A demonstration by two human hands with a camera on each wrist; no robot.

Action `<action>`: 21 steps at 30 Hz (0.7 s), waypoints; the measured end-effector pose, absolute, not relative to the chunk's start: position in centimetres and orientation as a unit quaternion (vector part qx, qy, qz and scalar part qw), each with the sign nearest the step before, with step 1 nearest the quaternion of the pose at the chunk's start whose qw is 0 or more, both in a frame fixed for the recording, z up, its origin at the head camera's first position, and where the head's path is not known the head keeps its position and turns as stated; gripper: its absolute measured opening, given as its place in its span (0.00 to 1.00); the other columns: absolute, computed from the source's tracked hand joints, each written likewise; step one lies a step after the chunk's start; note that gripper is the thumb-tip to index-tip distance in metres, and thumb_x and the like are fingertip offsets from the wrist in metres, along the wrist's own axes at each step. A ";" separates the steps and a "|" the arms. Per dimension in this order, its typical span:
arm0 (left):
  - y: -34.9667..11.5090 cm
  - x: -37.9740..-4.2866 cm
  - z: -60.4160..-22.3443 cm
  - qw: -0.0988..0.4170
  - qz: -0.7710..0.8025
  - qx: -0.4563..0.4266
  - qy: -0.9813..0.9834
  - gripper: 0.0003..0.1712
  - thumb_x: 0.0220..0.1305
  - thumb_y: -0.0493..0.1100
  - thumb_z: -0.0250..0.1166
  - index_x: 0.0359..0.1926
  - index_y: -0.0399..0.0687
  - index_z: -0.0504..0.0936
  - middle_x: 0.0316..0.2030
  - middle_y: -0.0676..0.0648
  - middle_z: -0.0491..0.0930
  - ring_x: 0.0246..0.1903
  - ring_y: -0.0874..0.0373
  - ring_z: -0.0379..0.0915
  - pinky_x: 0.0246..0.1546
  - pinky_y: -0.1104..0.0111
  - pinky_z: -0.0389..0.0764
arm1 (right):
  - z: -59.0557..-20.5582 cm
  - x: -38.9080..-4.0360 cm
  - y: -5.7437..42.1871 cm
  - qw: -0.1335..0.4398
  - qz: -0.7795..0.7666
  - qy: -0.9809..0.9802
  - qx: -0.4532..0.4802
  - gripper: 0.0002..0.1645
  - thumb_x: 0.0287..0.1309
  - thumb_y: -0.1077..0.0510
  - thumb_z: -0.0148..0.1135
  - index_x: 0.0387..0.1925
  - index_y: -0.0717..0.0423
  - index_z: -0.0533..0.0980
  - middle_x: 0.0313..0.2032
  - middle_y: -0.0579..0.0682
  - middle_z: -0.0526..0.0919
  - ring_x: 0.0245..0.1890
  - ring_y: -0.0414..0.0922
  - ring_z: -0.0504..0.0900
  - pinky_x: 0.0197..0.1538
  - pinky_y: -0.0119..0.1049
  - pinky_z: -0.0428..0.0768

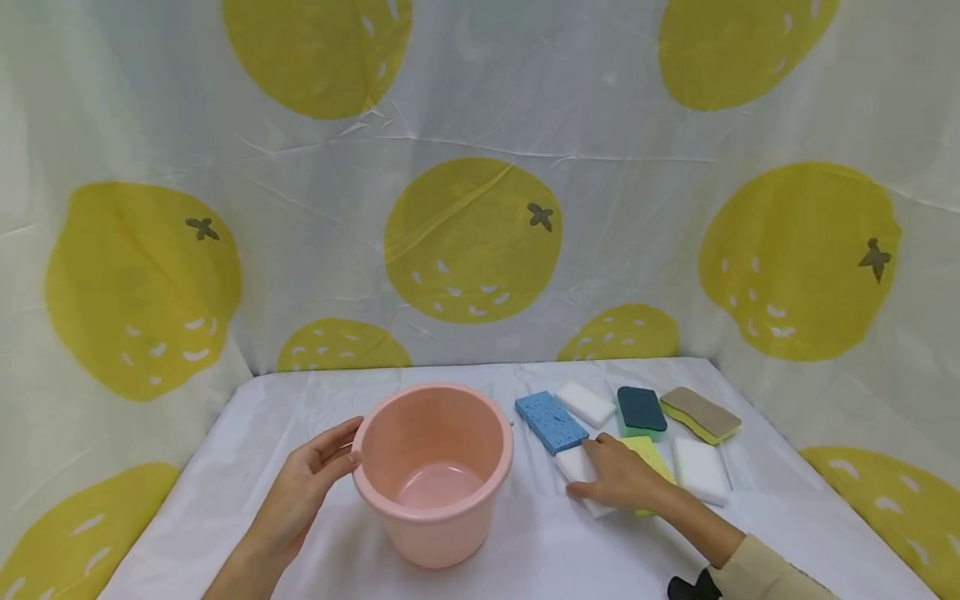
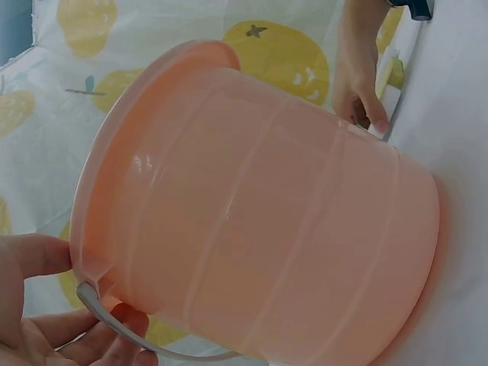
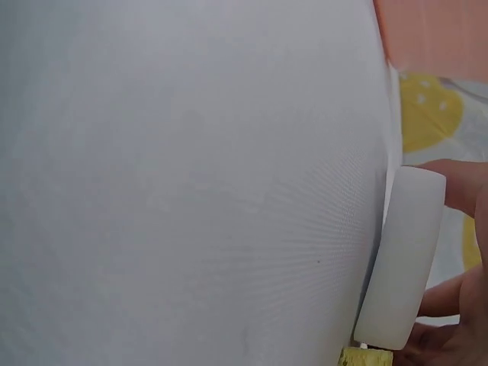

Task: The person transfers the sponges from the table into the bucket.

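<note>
A pink plastic bucket (image 1: 435,533) stands upright in the middle of the table. My left hand (image 1: 300,479) holds its rim from the left, thumb on the rim and fingers near the grey handle (image 2: 118,326). To the bucket's right, my right hand (image 1: 626,479) grips a white sponge block (image 3: 404,259) low at the table, with the thumb by one end and fingers toward the other. Part of a yellow sponge (image 1: 651,457) shows beneath and behind that hand. A blue sponge (image 1: 551,422) lies just beyond the fingertips.
Behind the right hand lie another white block (image 1: 585,404), a green sponge with a dark top (image 1: 642,410), a yellow sponge with a brownish top (image 1: 697,412) and a further white block (image 1: 701,471). A lemon-print cloth (image 1: 472,242) walls the white table.
</note>
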State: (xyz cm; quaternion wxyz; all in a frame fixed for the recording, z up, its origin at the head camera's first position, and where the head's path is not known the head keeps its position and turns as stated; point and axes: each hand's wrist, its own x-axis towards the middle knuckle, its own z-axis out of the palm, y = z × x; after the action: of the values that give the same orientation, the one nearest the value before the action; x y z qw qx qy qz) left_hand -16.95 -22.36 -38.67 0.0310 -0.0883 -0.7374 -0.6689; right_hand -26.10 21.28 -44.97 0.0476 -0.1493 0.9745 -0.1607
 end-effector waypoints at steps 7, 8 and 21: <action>-22.3 -17.0 -38.7 0.031 -0.670 -0.079 -0.737 0.32 0.74 0.39 0.65 0.74 0.35 0.68 0.68 0.39 0.72 0.60 0.56 0.77 0.58 0.75 0.68 | -44.7 -26.3 21.4 0.057 -0.202 0.967 -0.147 0.52 0.48 0.39 0.82 0.63 0.72 0.74 0.55 0.62 0.81 0.50 0.53 0.79 0.57 0.57 0.78; -22.2 -17.0 -38.7 0.031 -0.670 -0.077 -0.737 0.32 0.74 0.39 0.65 0.74 0.35 0.68 0.68 0.39 0.72 0.60 0.56 0.77 0.58 0.75 0.68 | -44.5 -26.3 21.4 0.058 -0.212 0.965 -0.145 0.52 0.46 0.40 0.83 0.62 0.71 0.74 0.54 0.60 0.81 0.49 0.52 0.80 0.57 0.56 0.78; -22.1 -17.0 -38.9 0.032 -0.684 -0.072 -0.725 0.32 0.73 0.38 0.64 0.74 0.34 0.68 0.69 0.39 0.71 0.61 0.56 0.76 0.58 0.76 0.68 | -42.7 -26.5 21.8 0.065 -0.292 0.943 -0.149 0.43 0.44 0.49 0.85 0.60 0.64 0.78 0.46 0.49 0.82 0.40 0.47 0.77 0.40 0.43 0.81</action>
State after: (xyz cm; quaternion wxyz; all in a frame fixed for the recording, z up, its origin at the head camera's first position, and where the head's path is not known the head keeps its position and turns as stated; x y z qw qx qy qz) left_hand -16.99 -22.10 -38.87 0.0322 -0.0724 -0.7248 -0.6844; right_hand -26.46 21.81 -42.65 0.0651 -0.1490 0.9426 -0.2915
